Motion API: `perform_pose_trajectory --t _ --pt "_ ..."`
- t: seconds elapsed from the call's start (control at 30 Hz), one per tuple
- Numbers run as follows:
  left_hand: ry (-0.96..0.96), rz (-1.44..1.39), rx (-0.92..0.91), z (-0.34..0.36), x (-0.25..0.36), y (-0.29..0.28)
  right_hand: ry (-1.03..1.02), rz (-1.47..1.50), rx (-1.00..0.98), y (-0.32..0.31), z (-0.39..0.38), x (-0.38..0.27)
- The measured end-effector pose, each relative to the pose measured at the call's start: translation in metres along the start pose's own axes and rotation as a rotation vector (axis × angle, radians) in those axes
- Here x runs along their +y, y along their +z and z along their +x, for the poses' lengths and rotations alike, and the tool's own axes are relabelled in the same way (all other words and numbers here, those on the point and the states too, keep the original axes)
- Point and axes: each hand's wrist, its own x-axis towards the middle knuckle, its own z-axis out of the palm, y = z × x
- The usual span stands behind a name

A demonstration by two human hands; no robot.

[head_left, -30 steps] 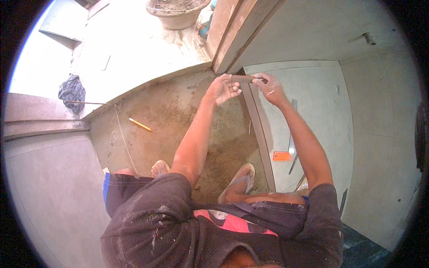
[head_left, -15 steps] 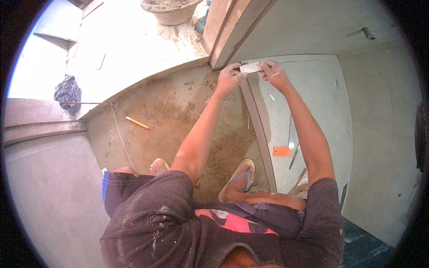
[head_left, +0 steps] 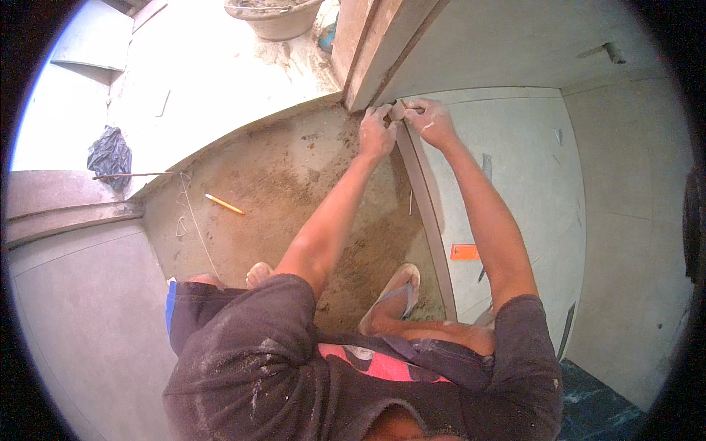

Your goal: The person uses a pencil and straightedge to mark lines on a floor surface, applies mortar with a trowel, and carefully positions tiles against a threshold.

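Between my two hands is a small pale flat strip, perhaps a cut piece of tile [head_left: 398,112], at the top end of the narrow brown edging strip [head_left: 429,202], by the foot of the door frame. My left hand [head_left: 376,134], dusty, pinches the piece from its left side. From the right, my right hand [head_left: 432,123] grips it with closed fingers, which cover part of it. Whether the piece touches the edging or the frame, I cannot tell.
A yellow-orange pencil or marker [head_left: 225,204] lies on the rough mortar floor [head_left: 294,184], near a thin string. On the pale tile at right is an orange-handled square [head_left: 463,252]. The wooden door frame [head_left: 382,55], a bucket [head_left: 285,22] and a black plastic bag [head_left: 110,158] stand beyond.
My right hand has moved left, closer to my left hand. The pale piece has turned and shows shorter, down by the frame's foot. My right forearm now covers more of the square.
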Motion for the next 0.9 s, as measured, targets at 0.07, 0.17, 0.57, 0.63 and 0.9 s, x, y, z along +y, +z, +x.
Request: perform_pose_trajectory --t 0.07,0.17,0.57,0.63,0.9 --pt "-0.022 -0.023 0.037 0.0 -0.005 0.011 -0.017 0.01 0.091 0.013 0.0 0.018" --pt "-0.169 -0.09 0.071 0.005 -0.015 0.023 0.036 0.025 0.127 0.03 0.002 0.034" --pt "-0.625 -0.614 0.065 0.025 -0.014 0.026 0.078 -0.002 0.165 0.063 0.005 0.044" --pt "-0.658 -0.649 0.056 0.027 -0.006 0.023 0.021 -0.174 0.157 0.064 0.006 0.051" --pt "-0.75 -0.658 0.053 0.035 -0.027 0.032 0.2 0.054 0.174 0.053 -0.003 0.047"
